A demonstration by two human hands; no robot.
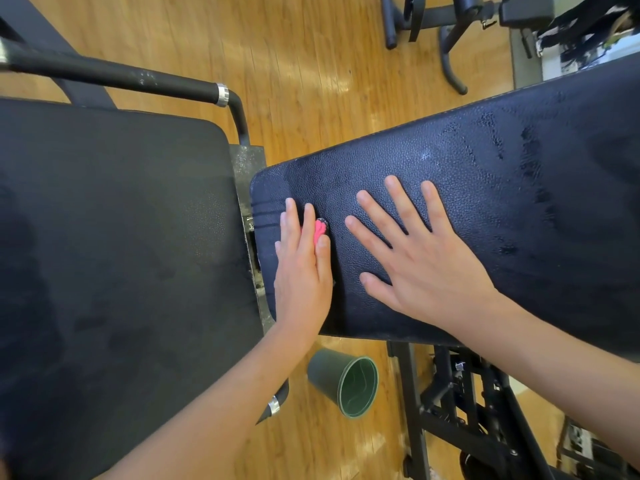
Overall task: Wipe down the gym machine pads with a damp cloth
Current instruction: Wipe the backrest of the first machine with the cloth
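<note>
While left hand [303,271] presses pink cloth [320,231] flat, fingers straight, at left end of long pad [485,161], centre frame, right hand [415,258] lies spread beside it, empty. I judge long pad mostly wiped: wet streaks upper right. Seat pad [121,237], left: faint blotches, can't tell.

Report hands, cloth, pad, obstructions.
Left hand flat, pressing pink cloth onto pad near its end. Right hand spread flat on same pad. Pad streaked wet. Green bin on floor below, not obstructing.
</note>
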